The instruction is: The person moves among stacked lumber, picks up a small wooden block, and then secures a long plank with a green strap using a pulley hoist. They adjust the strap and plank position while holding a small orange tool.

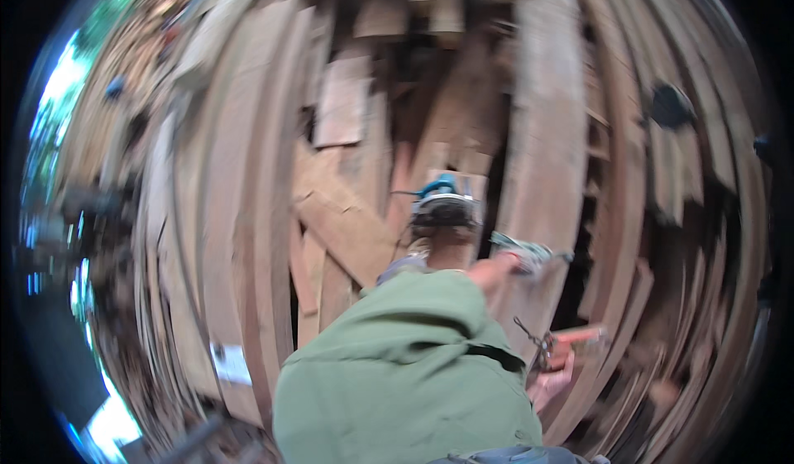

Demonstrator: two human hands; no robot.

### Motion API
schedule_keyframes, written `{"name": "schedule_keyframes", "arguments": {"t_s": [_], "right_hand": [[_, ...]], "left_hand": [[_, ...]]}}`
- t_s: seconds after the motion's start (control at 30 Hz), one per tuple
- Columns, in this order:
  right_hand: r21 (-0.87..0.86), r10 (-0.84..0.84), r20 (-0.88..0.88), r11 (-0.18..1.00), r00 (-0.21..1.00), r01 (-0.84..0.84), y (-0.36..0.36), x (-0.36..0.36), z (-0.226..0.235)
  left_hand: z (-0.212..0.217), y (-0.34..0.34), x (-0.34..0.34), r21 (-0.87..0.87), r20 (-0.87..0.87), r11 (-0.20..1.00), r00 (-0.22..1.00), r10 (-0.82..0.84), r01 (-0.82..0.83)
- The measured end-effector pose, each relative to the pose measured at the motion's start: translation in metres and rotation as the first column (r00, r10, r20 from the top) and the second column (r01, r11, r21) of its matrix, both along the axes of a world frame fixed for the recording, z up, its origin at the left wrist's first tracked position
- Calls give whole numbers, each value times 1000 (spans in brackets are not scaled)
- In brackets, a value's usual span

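Observation:
My right hand (552, 385), blurred, comes out past the right side of my green garment (405, 373). Its fingers are closed round a slim orange thing with a paler end (583, 337); its kind cannot be made out. A dark, looped bit (542, 344) shows beside those fingers. Above it, bare skin leads to a grey and teal piece (529, 255) on a wide plank; blur leaves it unclear whether this is a shod foot or something held. A blue and black shape (445, 203), seemingly footwear, lies ahead of the garment. I cannot make out my left hand.
Long planks (256, 174) run away from me on the left, and another wide plank (546, 117) stretches along the right of centre. Shorter boards (343, 224) lie crossed between them, with dark gaps. A round dark object (670, 106) rests on boards at right; a white label (231, 363) sits left.

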State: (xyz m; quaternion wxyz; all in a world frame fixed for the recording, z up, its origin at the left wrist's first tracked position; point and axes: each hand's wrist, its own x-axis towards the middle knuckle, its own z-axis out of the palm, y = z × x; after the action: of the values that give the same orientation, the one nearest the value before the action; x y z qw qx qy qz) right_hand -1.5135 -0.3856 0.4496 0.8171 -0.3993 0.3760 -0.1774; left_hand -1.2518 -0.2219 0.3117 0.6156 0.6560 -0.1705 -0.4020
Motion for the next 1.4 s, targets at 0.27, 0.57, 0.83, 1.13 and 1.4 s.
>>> {"name": "schedule_keyframes", "arguments": {"t_s": [0.27,0.57,0.83,1.13,1.4], "right_hand": [[-74,-245,188,962,951,263,26,0,-4],[-25,-424,107,903,899,429,45,3,-5],[-40,-506,94,859,858,511,65,-10,3],[-3,-571,86,819,816,573,74,-24,-2],[-1,-553,102,832,827,555,72,-8,13]], "left_hand": [[1,0,41,196,-69,952,972,-226,235],[3,-26,80,297,-61,938,984,-168,179],[8,-55,106,413,92,892,966,-243,185],[39,-71,110,426,122,871,939,-321,243],[39,-76,110,323,138,888,912,-386,327]]}}
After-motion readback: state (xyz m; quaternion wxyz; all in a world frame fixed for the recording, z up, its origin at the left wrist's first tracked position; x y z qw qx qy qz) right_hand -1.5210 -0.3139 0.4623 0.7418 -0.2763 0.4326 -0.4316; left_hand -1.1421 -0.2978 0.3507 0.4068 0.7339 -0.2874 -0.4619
